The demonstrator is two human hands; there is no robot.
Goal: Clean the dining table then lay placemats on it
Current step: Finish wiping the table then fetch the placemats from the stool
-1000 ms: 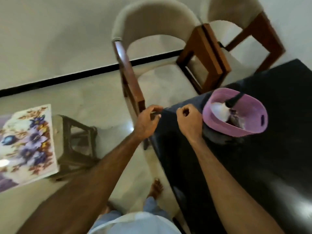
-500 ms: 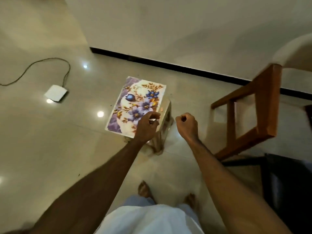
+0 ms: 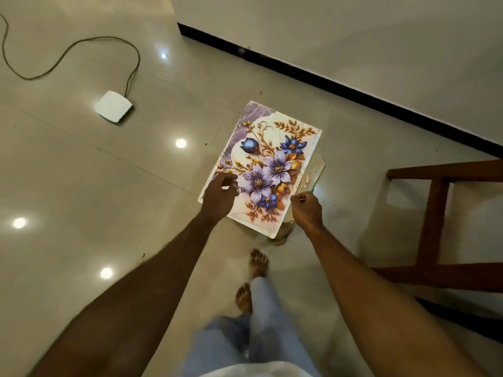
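- Purple and blue flowers with gold leaves cover the placemat (image 3: 268, 170), which lies flat on a small pale stool (image 3: 315, 172) standing on the tiled floor (image 3: 81, 186) — the mat overhangs the stool on the left and near sides.
- Left hand (image 3: 219, 195) hovers over the mat's near-left corner, its fingers (image 3: 227, 176) loosely spread and curled down; whether they touch the mat I cannot tell.
- Right hand (image 3: 306, 210) sits just beside the mat's near-right edge, fingers curled into a loose fist, holding nothing I can see.
- Bare feet (image 3: 257, 262) and light blue trouser legs (image 3: 261, 322) stand just short of the stool.
- Wooden chair frame (image 3: 432, 221) stands to the right, well apart from the mat.
- White flat box (image 3: 113, 106) with a dark cable (image 3: 81, 47) lies on the floor far to the left.
- Dark skirting (image 3: 326, 83) runs along the pale wall beyond — the dining table itself is out of view.
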